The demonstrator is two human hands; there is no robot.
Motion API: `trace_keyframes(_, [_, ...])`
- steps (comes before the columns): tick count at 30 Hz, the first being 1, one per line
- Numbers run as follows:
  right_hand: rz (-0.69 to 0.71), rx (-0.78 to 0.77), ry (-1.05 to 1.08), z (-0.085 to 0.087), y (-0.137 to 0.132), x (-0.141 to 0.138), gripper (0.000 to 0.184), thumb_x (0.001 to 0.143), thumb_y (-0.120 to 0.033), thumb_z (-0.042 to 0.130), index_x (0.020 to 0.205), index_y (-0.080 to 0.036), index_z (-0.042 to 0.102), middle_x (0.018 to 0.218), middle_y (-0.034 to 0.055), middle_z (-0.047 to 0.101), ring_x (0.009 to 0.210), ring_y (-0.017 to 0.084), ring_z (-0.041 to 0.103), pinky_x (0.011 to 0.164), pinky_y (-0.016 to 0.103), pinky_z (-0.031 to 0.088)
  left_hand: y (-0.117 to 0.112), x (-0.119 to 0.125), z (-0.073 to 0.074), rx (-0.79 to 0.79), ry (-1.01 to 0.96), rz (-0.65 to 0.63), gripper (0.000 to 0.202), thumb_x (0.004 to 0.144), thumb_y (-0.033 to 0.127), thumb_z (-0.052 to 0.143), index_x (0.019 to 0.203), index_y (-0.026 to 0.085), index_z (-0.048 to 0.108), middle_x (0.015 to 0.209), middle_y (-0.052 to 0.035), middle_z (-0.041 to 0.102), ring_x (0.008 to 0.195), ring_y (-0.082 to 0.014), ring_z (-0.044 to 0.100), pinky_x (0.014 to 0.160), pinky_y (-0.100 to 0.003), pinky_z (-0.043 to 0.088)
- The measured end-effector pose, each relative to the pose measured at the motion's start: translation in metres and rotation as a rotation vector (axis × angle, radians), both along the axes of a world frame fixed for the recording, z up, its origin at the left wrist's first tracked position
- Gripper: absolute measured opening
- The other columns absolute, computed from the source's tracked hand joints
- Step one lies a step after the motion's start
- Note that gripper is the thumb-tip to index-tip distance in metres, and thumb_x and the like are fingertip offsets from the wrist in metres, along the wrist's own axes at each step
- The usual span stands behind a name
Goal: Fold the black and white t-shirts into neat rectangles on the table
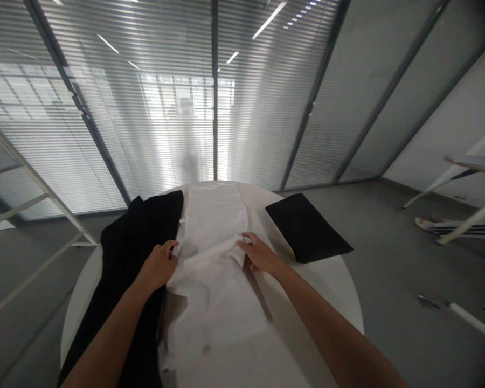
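A white garment (215,307) lies lengthwise down the middle of the table, its far part flat and smooth. My left hand (157,265) is closed on its left edge, thumb and fingers pinching the cloth. On the right edge my right hand (259,253) grips the fabric, some of its fingers underneath. Between the two hands the cloth rises in a crosswise fold, and the near part is loosely wrinkled. Just left of my left hand a black garment (133,242) is spread along the table, touching the white one.
The round white table (327,302) carries a flat black rectangular piece (307,229) at its right edge. A white metal frame (44,188) stands at the left. Glass partitions with blinds (258,108) rise behind. White-legged furniture (466,167) and a white pole (475,323) are on the right.
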State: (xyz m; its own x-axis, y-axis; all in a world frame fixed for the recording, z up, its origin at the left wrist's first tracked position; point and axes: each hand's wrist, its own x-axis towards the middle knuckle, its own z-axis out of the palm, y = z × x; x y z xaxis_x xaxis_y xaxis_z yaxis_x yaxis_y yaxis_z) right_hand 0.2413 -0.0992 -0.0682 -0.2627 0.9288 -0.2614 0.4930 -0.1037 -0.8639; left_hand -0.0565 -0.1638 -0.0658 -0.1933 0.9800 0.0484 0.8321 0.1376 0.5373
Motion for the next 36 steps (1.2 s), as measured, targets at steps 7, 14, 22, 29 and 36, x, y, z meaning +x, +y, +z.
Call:
trace_keyframes(7, [0.067, 0.215, 0.024, 0.002, -0.009, -0.014, 0.051, 0.089, -0.036, 0.054, 0.138, -0.028, 0.046, 0.072, -0.0018, 0.059, 0.055, 0.011, 0.053, 0.056, 0.023, 0.044, 0.002, 0.009, -0.003, -0.001, -0.06, -0.161, 0.047, 0.087, 0.033, 0.045, 0.131, 0.019, 0.057, 0.095, -0.0052, 0.066, 0.076, -0.0153, 0.06, 0.077, -0.027, 0.043])
trace_keyframes(14, [-0.039, 0.133, 0.209, -0.002, -0.008, -0.023, 0.035, 0.077, -0.019, 0.06, 0.112, -0.019, 0.061, 0.057, -0.0075, 0.047, 0.045, 0.007, 0.038, 0.047, 0.02, 0.032, 0.003, 0.004, -0.005, -0.101, -0.429, -0.069, 0.065, 0.075, 0.038, 0.064, 0.134, 0.013, 0.054, 0.104, -0.0092, 0.067, 0.071, -0.0147, 0.06, 0.068, -0.028, 0.045])
trace_keyframes(22, [-0.104, -0.116, 0.529, 0.006, -0.006, -0.016, 0.052, 0.066, -0.021, 0.073, 0.115, -0.023, 0.057, 0.087, -0.0008, 0.062, 0.06, 0.009, 0.053, 0.047, 0.019, 0.039, -0.007, 0.002, 0.013, -0.273, -0.936, 0.058, 0.072, 0.069, 0.037, 0.075, 0.135, 0.018, 0.052, 0.094, -0.0081, 0.071, 0.068, -0.0173, 0.065, 0.058, -0.026, 0.048])
trace_keyframes(29, [-0.022, -0.285, 0.617, 0.026, 0.001, 0.01, 0.063, 0.059, -0.019, 0.081, 0.118, -0.025, 0.059, 0.109, 0.003, 0.062, 0.081, 0.013, 0.061, 0.064, 0.023, 0.05, -0.003, 0.013, 0.019, -0.07, -1.19, 0.086, 0.069, 0.06, 0.012, 0.071, 0.127, 0.015, 0.06, 0.113, -0.0091, 0.068, 0.072, -0.0143, 0.065, 0.059, -0.022, 0.048])
trace_keyframes(36, [0.013, -0.199, 0.384, 0.026, 0.015, 0.036, 0.058, 0.065, -0.023, 0.077, 0.121, -0.023, 0.061, 0.112, 0.006, 0.063, 0.075, 0.011, 0.059, 0.061, 0.021, 0.045, 0.003, -0.001, 0.01, -0.055, -1.061, 0.195, 0.07, 0.056, 0.005, 0.06, 0.126, 0.012, 0.062, 0.106, -0.0088, 0.072, 0.067, -0.0146, 0.065, 0.055, -0.022, 0.046])
